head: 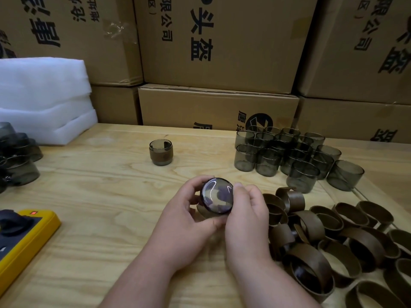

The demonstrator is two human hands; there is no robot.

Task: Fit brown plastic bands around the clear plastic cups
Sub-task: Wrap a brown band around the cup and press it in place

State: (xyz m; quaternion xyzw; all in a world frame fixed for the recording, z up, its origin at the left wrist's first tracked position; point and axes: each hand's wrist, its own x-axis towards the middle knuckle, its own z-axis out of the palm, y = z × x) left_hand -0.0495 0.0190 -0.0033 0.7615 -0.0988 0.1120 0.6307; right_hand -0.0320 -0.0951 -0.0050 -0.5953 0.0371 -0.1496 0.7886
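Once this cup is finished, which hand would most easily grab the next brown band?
Probably the right hand: the pile of brown bands lies just beside it on the table's right side, while the left hand would have to cross over the cup both hands hold.

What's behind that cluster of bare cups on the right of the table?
Behind the bare cups stand stacked cardboard boxes with black print, seen partly through the cups' tinted walls. The boxes' lower edges and the table edge there are covered by the cups.
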